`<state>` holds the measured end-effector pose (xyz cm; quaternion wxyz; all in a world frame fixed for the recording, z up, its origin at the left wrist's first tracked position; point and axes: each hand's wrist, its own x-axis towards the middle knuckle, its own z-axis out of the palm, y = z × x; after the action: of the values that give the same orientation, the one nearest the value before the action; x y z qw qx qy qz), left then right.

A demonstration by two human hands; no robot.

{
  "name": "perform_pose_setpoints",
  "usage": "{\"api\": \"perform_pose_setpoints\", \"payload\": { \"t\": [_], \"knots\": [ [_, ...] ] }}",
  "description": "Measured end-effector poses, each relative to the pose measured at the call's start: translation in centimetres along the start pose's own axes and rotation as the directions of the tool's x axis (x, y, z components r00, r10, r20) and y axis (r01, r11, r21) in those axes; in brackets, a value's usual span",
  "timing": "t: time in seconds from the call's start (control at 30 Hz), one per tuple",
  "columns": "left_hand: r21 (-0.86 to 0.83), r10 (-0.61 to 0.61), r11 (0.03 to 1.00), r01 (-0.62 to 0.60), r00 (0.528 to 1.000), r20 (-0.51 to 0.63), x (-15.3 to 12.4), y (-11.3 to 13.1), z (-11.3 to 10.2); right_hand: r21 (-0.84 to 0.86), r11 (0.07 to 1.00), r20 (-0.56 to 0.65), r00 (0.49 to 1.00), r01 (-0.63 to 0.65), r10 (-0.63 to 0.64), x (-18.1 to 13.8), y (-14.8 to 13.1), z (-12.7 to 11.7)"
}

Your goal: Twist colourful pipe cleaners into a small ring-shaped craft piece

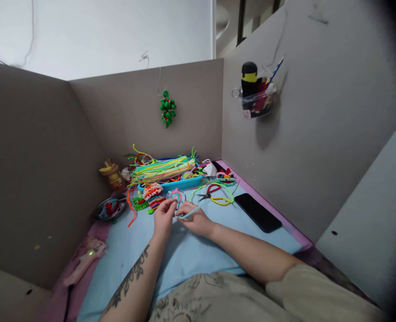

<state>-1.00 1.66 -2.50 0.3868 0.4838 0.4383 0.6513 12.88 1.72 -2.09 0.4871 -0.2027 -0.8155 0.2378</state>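
Close together over the light blue cloth (pixel 198 250), both my hands are closed. A thin light blue pipe cleaner (pixel 193 211) runs out of my right hand (pixel 196 220), its free end pointing up to the right. My left hand (pixel 164 216) pinches with thumb and forefinger just beside it; whatever is between those fingertips is hidden. Just beyond the hands lie a pink, purple and teal coiled piece (pixel 176 195), a striped piece (pixel 156 202) and a green figure (pixel 139 204). Snips (pixel 213 192) with red and yellow handles lie beyond my right hand.
A blue tray (pixel 193 182) heaped with pipe cleaners (pixel 164 168) stands at the back. A black phone (pixel 258 213) lies right; a dark bowl (pixel 99 213) and a pink glue gun (pixel 87 264) with a lit green light are left. Grey partitions (pixel 184 107) enclose the table.
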Motion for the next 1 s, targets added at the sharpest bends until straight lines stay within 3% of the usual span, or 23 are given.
{"api": "perform_pose_setpoints", "payload": {
  "t": [0.17, 0.33, 0.43, 0.53, 0.63, 0.73, 0.83, 1.0],
  "knots": [
    [-0.134, 0.027, 0.991, -0.022, 0.999, 0.034, -0.3, 0.4, 0.3, -0.003, 0.999, 0.024, 0.999, 0.048, -0.048, -0.1, -0.2, -0.1],
    [-0.096, -0.061, 0.993, 0.064, 0.997, 0.040, -0.2, 0.3, 0.5, -0.020, 0.996, 0.085, 0.993, 0.086, -0.084, -0.2, -0.6, -0.2],
    [-0.060, -0.070, 0.996, 0.071, 0.997, 0.006, 0.0, 0.2, 0.4, 0.034, 0.997, 0.023, 0.997, 0.067, -0.068, -0.2, -0.8, -0.1],
    [-0.018, -0.070, 0.997, 0.069, 0.997, -0.021, 0.1, 0.3, 0.2, 0.192, 0.978, -0.156, 0.981, -0.080, 0.111, 0.2, -0.4, -0.3],
    [0.003, -0.080, 0.997, 0.080, 0.997, 0.014, 0.0, 0.5, 0.4, 0.435, 0.858, -0.271, 0.868, -0.274, 0.415, 0.8, 1.0, -0.8],
    [-0.007, -0.100, 0.995, 0.101, 0.991, 0.093, -0.4, 0.7, 0.9, 0.569, 0.757, -0.286, 0.786, -0.321, 0.549, 1.4, 2.4, -1.5],
    [0.000, -0.125, 0.992, 0.126, 0.984, 0.129, -0.6, 0.7, 1.1, 0.589, 0.731, -0.265, 0.771, -0.346, 0.579, 1.7, 2.9, -1.9],
    [0.003, -0.150, 0.989, 0.150, 0.985, 0.083, -0.2, 0.1, 0.6, 0.445, 0.837, -0.272, 0.843, -0.317, 0.464, 1.5, 2.7, -2.4]
  ]
}}
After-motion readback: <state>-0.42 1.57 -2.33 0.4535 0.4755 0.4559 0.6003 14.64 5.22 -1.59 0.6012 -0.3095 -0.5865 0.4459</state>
